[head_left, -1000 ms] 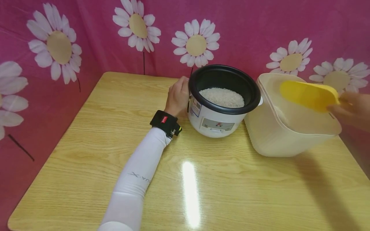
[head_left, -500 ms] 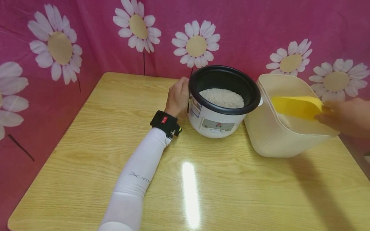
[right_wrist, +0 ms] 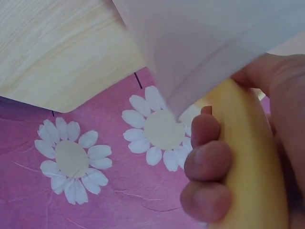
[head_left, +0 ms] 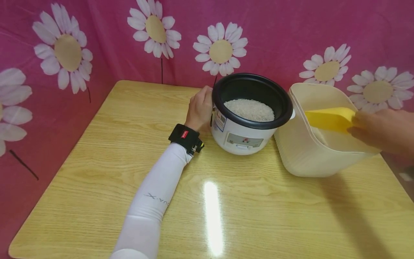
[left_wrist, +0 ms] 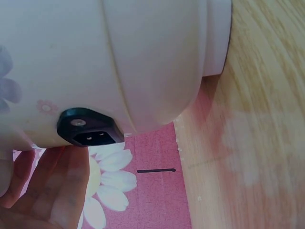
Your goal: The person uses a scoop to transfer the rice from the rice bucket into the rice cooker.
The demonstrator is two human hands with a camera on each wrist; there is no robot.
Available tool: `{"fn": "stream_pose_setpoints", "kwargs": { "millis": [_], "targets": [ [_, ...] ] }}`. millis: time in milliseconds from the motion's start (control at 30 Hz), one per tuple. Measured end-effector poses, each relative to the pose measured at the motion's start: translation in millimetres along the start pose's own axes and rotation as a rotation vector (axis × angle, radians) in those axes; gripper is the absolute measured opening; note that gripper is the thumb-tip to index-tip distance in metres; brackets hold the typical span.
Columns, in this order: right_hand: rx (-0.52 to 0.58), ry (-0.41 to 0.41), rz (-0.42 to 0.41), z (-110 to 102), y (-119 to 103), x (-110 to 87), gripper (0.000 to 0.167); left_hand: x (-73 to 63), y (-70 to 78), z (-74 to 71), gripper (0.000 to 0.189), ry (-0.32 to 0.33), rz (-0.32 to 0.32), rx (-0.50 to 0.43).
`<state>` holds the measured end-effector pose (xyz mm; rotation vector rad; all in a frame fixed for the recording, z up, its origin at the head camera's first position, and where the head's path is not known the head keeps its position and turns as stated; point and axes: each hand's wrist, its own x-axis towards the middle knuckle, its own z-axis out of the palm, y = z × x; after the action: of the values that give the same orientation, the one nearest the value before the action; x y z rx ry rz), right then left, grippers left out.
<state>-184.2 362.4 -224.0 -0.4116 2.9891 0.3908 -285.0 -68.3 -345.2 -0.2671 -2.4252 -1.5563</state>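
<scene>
A white rice cooker (head_left: 239, 140) with a black inner pot stands on the table, and white rice (head_left: 249, 110) lies in the pot. My left hand (head_left: 198, 108) holds the cooker by its left side; in the left wrist view the fingers (left_wrist: 59, 181) reach beside its black power socket (left_wrist: 89, 128). To the right, my right hand (head_left: 385, 131) grips the handle of a yellow scoop (head_left: 330, 119). The curled fingers around that handle show in the right wrist view. The scoop's blade dips below the rim of a cream bin (head_left: 300, 154), with pale rice partly visible inside.
The bin stands right against the cooker's right side. Both sit toward the back of the wooden table (head_left: 181, 223), close to a pink curtain (head_left: 275, 32) printed with daisies. The table's right edge runs past the bin.
My right hand has brought the scoop down and left, its blade going lower into the bin. The left hand and the cooker stay where they were.
</scene>
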Motion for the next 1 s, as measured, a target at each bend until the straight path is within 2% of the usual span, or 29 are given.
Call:
{"fn": "stream_pose_setpoints", "kwargs": {
  "millis": [233, 433, 600, 867, 1000],
  "targets": [
    [-0.055, 0.019, -0.081, -1, -8, 12.6, 0.024, -0.3, -2.5, -0.8, 0.045, -0.003, 0.003, -0.001],
    [-0.053, 0.1, -0.157, 3, -11, 21.6, 0.022, 0.9, -1.6, -0.6, 0.044, 0.006, 0.005, 0.013],
    [-0.132, 0.164, -0.192, 6, -12, 25.2, 0.029, 0.4, 1.2, -1.0, 0.043, -0.006, 0.001, -0.009],
    [-0.19, 0.131, -0.181, 6, -15, 30.7, 0.029, -0.4, 2.2, -1.2, 0.043, -0.003, 0.005, -0.009],
    [-0.311, 0.099, -0.206, 7, -17, 33.0, 0.03, -1.5, 0.8, -1.4, 0.043, 0.001, 0.002, -0.004]
  ]
}}
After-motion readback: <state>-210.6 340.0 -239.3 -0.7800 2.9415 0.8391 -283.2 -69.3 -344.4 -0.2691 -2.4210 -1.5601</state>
